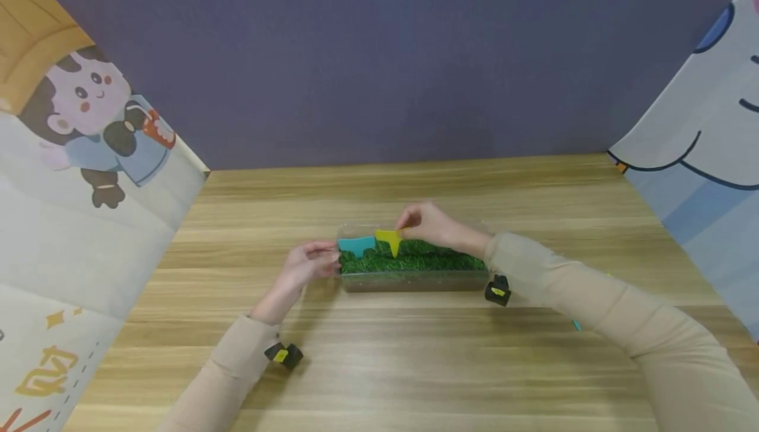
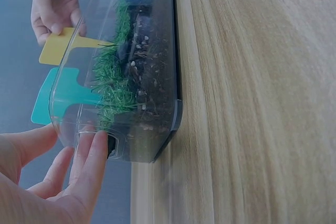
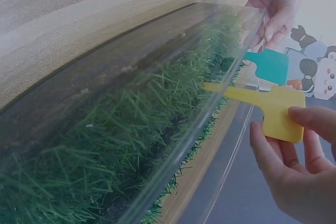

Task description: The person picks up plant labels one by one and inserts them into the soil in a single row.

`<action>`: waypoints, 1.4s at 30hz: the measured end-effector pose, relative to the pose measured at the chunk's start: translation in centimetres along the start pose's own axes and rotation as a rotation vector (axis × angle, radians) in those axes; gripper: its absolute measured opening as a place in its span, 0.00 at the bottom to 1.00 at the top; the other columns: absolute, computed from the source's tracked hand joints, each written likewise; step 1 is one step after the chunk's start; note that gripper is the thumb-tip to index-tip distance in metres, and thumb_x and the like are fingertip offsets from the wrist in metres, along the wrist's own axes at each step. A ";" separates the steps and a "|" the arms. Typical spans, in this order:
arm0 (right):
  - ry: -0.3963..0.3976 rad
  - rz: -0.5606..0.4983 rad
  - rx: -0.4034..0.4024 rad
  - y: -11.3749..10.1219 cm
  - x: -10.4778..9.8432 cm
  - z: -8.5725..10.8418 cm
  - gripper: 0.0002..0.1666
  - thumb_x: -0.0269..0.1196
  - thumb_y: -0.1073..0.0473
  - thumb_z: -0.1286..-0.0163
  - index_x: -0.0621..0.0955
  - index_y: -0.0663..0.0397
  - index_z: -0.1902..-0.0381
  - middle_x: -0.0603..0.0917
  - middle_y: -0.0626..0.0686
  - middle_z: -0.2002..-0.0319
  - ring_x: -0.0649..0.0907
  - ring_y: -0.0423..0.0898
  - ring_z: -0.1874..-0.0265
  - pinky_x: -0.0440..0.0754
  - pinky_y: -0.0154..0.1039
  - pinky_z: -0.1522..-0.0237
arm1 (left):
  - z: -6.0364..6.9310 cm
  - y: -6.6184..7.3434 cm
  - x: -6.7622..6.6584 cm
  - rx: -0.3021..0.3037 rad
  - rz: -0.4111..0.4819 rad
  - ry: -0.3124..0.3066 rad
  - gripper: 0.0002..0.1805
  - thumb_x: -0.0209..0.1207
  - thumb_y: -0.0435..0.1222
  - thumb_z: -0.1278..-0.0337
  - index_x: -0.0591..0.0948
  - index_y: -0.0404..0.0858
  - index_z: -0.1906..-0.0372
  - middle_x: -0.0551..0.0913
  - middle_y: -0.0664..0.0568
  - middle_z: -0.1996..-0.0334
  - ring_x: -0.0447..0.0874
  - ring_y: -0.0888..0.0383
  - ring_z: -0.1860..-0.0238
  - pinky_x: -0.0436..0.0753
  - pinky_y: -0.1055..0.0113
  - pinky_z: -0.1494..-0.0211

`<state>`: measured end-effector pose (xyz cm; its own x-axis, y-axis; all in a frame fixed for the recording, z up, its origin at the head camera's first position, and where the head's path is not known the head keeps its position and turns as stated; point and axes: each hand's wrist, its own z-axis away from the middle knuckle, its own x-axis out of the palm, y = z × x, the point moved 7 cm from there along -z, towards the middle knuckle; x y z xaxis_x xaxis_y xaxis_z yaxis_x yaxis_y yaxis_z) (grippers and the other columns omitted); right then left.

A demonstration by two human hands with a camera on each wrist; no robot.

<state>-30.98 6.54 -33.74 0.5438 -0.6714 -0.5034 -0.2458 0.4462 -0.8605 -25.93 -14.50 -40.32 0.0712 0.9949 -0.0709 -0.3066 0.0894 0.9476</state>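
Note:
A clear plastic planter box [image 1: 415, 282] stands on the wooden table, filled with dark soil under green grass [image 3: 121, 140]. My right hand [image 1: 433, 224] pinches the broad head of a yellow T-shaped plant label [image 3: 283, 115] between thumb and fingers. In both wrist views the label's narrow stem points into the grass; whether its tip is in the soil is hidden. To its left a teal plant label [image 2: 60, 95] stands upright in the grass, untouched. At the box's left end my left hand [image 2: 63, 182] rests extended fingers on the wall, its thumb near the rim.
Part of a teal piece [image 1: 576, 324] and a bit of yellow [image 1: 609, 274] show beside the right forearm, mostly hidden by it. A dark wall [image 1: 403, 63] closes off the back, with printed panels [image 1: 77, 221] at the sides.

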 end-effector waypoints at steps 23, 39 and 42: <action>0.033 0.063 -0.039 -1.3 2.5 1.0 0.03 0.61 0.71 0.45 0.80 0.64 0.71 0.82 0.56 0.69 0.80 0.48 0.67 0.81 0.37 0.60 | 1.5 -0.8 -1.2 -0.004 -0.025 -0.033 0.20 0.54 0.26 0.48 0.69 0.27 0.48 0.75 0.36 0.54 0.81 0.54 0.64 0.80 0.59 0.52; 0.043 0.116 -0.040 -1.9 4.5 1.9 0.02 0.60 0.71 0.44 0.80 0.63 0.71 0.82 0.54 0.70 0.80 0.46 0.67 0.81 0.35 0.61 | 2.5 -1.2 -2.0 0.000 -0.055 -0.068 0.21 0.54 0.27 0.48 0.68 0.27 0.47 0.75 0.36 0.53 0.80 0.53 0.62 0.78 0.57 0.49; 0.049 0.138 -0.022 -1.9 4.7 2.0 0.03 0.60 0.69 0.43 0.80 0.61 0.71 0.82 0.52 0.69 0.80 0.46 0.66 0.81 0.36 0.61 | 2.6 -1.4 -2.2 0.007 -0.060 -0.079 0.21 0.55 0.27 0.48 0.68 0.27 0.47 0.75 0.36 0.53 0.80 0.51 0.61 0.78 0.57 0.49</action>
<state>-26.35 3.70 -34.38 0.4640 -0.6326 -0.6201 -0.3332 0.5239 -0.7839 -23.17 -16.89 -40.63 0.1639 0.9811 -0.1032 -0.2927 0.1483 0.9446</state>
